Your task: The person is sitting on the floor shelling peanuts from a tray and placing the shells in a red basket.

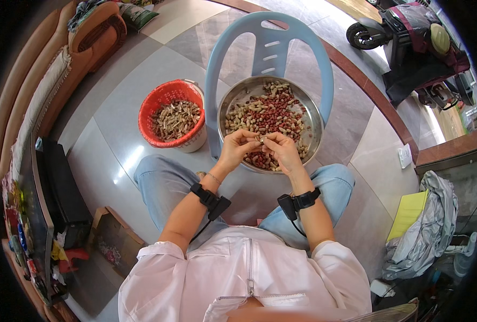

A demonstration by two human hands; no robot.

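My left hand [236, 149] and my right hand [283, 153] meet over the near side of a steel basin [241, 91]. Their fingertips pinch a small peanut shell [261, 139] between them; the fingers partly cover it. Unshelled peanuts [258, 105] and loose red-skinned peanut kernels [278, 114] lie mixed in the basin, which rests on a light blue plastic chair [262, 60]. Left of the chair, a red perforated plastic basket [146, 125] holds broken peanut shells [176, 120]. It sits in a pale bucket [195, 143].
A brown sofa [19, 96] runs along the left, near a low table and a cardboard box [117, 241]. A motor scooter [407, 40] stands beyond a reddish floor strip [367, 84]. Silver sheeting [427, 237] lies at right, near a small white packet [404, 156].
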